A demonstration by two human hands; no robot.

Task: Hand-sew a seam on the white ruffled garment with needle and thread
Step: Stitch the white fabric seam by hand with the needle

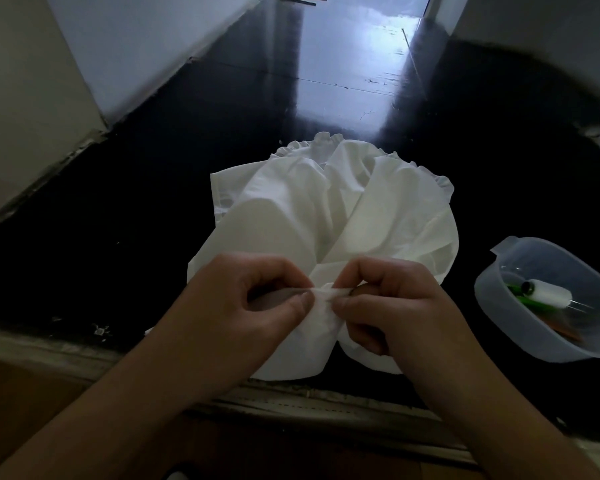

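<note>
Head view, looking down: white ruffled garment (340, 216) spread on a dark glossy floor (153, 209), ruffle trim along its far & right edges, near edge bunched up between both hands. Left hand (253, 299) has fingers curled, thumb + index pinching a fold of the fabric at centre. Right hand (392, 306) likewise curled, thumb + index pinching the same fold just beside the left thumb; hands nearly touching, w/ a small strip of cloth stretched between them. Needle & thread: can't make out, too small or hidden by fingertips. Rest of the garment lies loosely folded beyond the hands, two puffed sections side by side.

To the right, well apart from the garment, a translucent plastic tub (520, 344) sits on the floor w/ its lid (506, 245) tilted behind the far rim. Inside: spool of white thread (548, 294) lying on its side, green-handled item (523, 299) under it, something orange lower down, unclear what. Pale wall (25, 109) runs along the left; light-coloured step edge (291, 396) crosses below the hands.
</note>
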